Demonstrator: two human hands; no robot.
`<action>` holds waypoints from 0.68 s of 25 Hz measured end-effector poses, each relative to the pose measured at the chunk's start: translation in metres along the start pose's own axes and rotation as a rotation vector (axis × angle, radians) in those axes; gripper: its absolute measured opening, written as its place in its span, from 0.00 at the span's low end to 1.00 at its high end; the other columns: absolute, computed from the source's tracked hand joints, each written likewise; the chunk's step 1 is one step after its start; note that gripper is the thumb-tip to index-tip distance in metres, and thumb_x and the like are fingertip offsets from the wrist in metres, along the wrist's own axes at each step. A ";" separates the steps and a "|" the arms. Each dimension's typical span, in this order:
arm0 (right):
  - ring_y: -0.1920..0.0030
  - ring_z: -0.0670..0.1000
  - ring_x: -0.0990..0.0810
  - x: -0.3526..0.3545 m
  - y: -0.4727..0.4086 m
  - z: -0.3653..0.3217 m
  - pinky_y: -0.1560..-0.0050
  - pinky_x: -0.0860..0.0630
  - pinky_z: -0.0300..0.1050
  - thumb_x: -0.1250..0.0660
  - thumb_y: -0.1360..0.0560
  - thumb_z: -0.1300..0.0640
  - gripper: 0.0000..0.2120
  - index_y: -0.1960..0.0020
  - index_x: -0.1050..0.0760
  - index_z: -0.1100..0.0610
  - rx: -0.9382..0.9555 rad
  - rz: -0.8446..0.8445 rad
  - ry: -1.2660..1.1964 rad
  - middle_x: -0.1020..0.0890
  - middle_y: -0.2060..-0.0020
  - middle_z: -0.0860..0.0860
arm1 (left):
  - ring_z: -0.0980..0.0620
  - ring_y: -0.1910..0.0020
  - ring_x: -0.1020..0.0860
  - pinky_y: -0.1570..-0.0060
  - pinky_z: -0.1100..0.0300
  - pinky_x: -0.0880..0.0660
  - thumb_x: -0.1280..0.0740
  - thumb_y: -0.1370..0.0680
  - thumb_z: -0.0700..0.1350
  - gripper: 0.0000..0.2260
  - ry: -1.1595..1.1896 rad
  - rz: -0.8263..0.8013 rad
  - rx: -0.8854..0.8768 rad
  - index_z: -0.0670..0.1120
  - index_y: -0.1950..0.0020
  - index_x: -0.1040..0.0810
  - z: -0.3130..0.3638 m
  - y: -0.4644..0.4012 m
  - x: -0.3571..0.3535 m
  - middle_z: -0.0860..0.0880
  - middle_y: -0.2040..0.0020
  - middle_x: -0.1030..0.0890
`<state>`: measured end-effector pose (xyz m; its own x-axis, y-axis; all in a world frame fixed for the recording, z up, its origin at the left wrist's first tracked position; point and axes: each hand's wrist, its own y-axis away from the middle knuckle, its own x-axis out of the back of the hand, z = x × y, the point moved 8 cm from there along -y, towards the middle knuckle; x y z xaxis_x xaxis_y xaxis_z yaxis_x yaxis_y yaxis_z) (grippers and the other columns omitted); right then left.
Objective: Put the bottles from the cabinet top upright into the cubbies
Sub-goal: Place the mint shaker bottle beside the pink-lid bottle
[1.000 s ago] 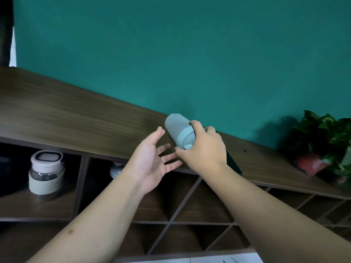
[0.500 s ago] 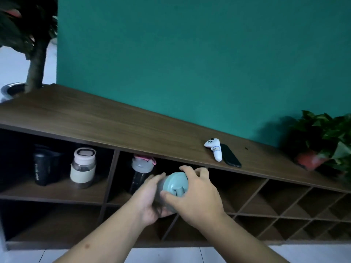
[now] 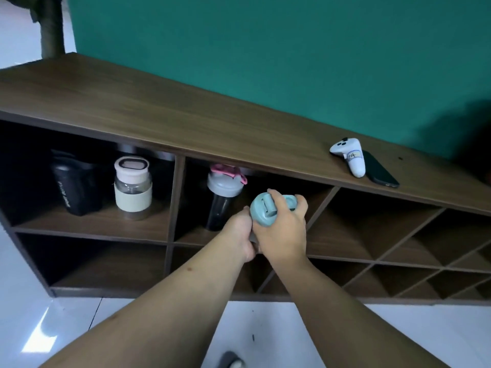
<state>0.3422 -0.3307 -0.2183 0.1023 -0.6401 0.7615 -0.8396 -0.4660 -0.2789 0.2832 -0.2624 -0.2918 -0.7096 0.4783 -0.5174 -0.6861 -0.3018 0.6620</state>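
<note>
1. I take this for a room in a home or a staged living space: a long wooden cabinet (image 3: 186,115) stands against a teal wall (image 3: 265,49) on a glossy white tiled floor (image 3: 39,314).
2. Its cubbies hold drink bottles (image 3: 132,187), and further right they turn into diagonal wine-rack slots (image 3: 398,235).
3. On top I see a white controller (image 3: 349,158) beside a dark phone (image 3: 381,170).
4. A tree trunk (image 3: 51,25) rises at the far left.
</note>
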 end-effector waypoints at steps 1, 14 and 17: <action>0.37 0.58 0.26 -0.008 -0.009 0.006 0.36 0.23 0.57 0.25 0.29 0.44 0.34 0.26 0.33 0.39 -0.028 0.018 0.000 0.43 0.25 0.51 | 0.44 0.56 0.14 0.53 0.49 0.18 0.43 0.13 0.61 0.24 -0.011 0.017 -0.008 0.47 0.47 0.14 0.000 -0.010 0.001 0.44 0.64 0.11; 0.35 0.61 0.27 -0.060 -0.057 0.050 0.39 0.24 0.56 0.22 0.31 0.47 0.38 0.27 0.37 0.45 -0.096 0.109 -0.080 0.36 0.24 0.55 | 0.54 0.72 0.15 0.65 0.57 0.21 0.45 0.12 0.60 0.23 -0.209 0.092 -0.187 0.49 0.42 0.16 0.021 -0.072 0.007 0.51 0.68 0.13; 0.32 0.60 0.25 -0.062 -0.047 0.061 0.37 0.22 0.57 0.22 0.32 0.51 0.47 0.21 0.45 0.45 -0.156 0.080 -0.261 0.36 0.24 0.55 | 0.50 0.52 0.11 0.56 0.55 0.17 0.44 0.13 0.63 0.25 -0.224 0.101 -0.231 0.48 0.33 0.16 0.015 -0.079 0.009 0.48 0.50 0.09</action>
<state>0.4077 -0.3065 -0.2880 0.1487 -0.8156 0.5592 -0.9203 -0.3211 -0.2236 0.3333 -0.2218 -0.3407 -0.7404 0.5984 -0.3062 -0.6507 -0.5238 0.5498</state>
